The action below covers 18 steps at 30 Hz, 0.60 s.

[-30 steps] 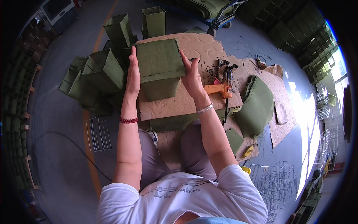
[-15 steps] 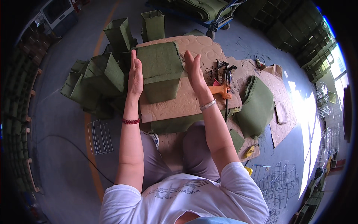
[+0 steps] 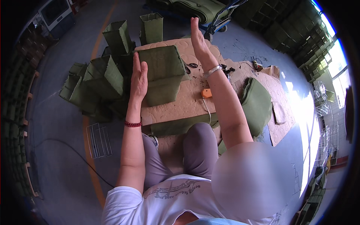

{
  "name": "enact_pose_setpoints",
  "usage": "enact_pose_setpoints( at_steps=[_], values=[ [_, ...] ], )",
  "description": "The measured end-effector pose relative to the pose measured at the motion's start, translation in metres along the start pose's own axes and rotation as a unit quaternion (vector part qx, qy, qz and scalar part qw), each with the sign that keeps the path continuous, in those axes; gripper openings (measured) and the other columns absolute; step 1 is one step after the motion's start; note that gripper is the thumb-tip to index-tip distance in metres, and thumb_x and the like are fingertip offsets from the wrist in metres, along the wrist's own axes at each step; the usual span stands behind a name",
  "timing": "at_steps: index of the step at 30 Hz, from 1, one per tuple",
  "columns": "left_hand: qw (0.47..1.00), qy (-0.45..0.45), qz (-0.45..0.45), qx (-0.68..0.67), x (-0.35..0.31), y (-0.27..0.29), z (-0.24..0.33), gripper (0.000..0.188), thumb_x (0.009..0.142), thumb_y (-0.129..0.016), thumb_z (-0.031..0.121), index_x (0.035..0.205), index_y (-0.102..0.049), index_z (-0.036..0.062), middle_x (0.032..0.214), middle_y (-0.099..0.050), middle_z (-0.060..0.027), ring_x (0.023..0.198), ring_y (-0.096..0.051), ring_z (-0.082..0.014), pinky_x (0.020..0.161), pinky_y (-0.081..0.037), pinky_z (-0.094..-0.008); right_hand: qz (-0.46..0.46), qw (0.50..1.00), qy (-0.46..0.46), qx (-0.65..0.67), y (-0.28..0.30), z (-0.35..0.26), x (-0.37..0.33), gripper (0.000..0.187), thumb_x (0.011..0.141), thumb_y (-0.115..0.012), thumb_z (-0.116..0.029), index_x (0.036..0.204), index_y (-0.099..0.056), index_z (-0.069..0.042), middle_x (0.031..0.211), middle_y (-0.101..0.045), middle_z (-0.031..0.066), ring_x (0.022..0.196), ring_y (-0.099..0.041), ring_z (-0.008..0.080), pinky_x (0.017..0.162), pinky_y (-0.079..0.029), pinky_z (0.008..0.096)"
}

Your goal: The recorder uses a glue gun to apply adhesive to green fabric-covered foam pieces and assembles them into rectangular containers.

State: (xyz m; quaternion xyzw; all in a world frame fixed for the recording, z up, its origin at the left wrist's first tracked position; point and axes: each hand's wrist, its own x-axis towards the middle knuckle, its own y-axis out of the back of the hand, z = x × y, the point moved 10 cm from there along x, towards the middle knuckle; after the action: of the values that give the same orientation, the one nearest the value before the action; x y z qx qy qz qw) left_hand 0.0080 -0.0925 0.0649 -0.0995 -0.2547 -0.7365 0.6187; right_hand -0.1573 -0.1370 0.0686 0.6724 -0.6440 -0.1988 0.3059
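Observation:
A green felt box (image 3: 162, 63) with stiff, rough-edged walls rests on a brown cardboard sheet (image 3: 172, 112) in front of my knees. Flat along its left side is my left hand (image 3: 139, 80), fingers straight and holding nothing; whether it touches the felt I cannot tell. My right hand (image 3: 200, 40) is raised beyond the box's far right corner, palm turned inward, fingers stretched and free of any object. Under my right forearm an orange glue gun (image 3: 206, 93) with a white cord shows only in part. Black-handled scissors (image 3: 192, 65) lie right of the box.
Several open green felt boxes (image 3: 105, 77) crowd the left side. Folded green felt (image 3: 257, 107) lies at the right. A blue cart (image 3: 219, 28) carrying felt rolls stands at the back. A wire rack (image 3: 99, 140) and a black cable (image 3: 80, 152) lie on the left floor.
My right hand has swung away from the box's right side, up and outward. My left hand has stayed beside the box, slightly lower. My right forearm now covers most of the glue gun.

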Motion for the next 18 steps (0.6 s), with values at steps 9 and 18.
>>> enact_pose_setpoints(
  at_steps=[9, 18],
  values=[
    [0.999, 0.022, 0.014, -0.034, 0.002, 0.008, -0.001, 0.083, 0.093, -0.023, 0.062, 0.144, -0.01, -0.0028, 0.152, -0.011, -0.0174, 0.141, -0.01, -0.0257, 0.114, -0.011, -0.0332, 0.325, 0.918, 0.032, 0.224, 0.11, 0.0, -0.035, 0.084, 0.092, -0.022, -0.063, 0.142, -0.021, 0.004, 0.149, -0.022, 0.0171, 0.14, -0.016, 0.0249, 0.113, -0.012, 0.0316],
    [0.992, 0.055, 0.04, -0.108, -0.005, 0.008, -0.002, 0.084, 0.091, -0.018, 0.064, 0.145, -0.01, 0.0003, 0.153, -0.01, -0.0126, 0.142, -0.008, -0.0219, 0.114, -0.007, -0.0335, 0.144, 0.952, 0.048, 0.265, -0.001, -0.004, -0.075, 0.09, 0.09, -0.019, -0.068, 0.144, -0.01, 0.004, 0.152, -0.009, 0.0168, 0.142, -0.007, 0.0239, 0.114, -0.006, 0.0328]
  ],
)
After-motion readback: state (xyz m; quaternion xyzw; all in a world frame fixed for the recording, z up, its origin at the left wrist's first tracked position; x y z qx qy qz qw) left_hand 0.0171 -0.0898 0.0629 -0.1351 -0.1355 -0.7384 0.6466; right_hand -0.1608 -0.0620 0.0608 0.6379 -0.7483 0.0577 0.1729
